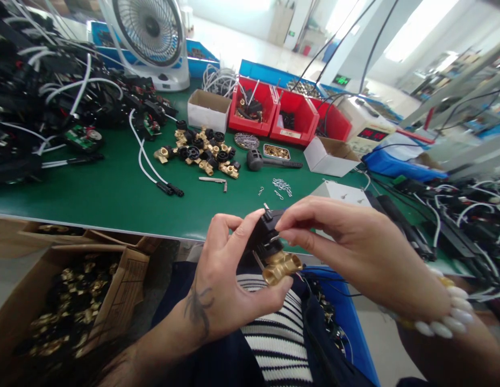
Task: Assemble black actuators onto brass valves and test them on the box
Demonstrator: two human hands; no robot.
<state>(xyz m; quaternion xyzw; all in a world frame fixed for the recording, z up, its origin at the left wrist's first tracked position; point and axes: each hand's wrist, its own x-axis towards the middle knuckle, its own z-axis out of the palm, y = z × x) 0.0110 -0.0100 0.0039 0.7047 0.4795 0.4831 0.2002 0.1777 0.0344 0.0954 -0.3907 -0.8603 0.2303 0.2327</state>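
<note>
My left hand (pixel 221 279) is closed around a brass valve (pixel 281 267) with a black plastic housing (pixel 258 231) on top, thumb below the brass and fingers on the housing. It is held tilted above my lap. My right hand (pixel 338 231) pinches at the black collar where brass and housing meet. A thin, shiny wire pin (pixel 274 238) shows at its fingertips, mostly hidden. On the table beyond lie loose wire clips (pixel 282 187) and a small bent metal tool (pixel 213 180). Farther back is a heap of brass valves with black caps (pixel 205 148).
A black mallet (pixel 270 161), a tin of brass bits (pixel 276 151), red bins (pixel 253 107) and white boxes (pixel 208 109) stand behind. Wired black assemblies (pixel 52 102) crowd the left. A carton of brass parts (pixel 72 301) sits below left, a blue crate (pixel 355 333) below right.
</note>
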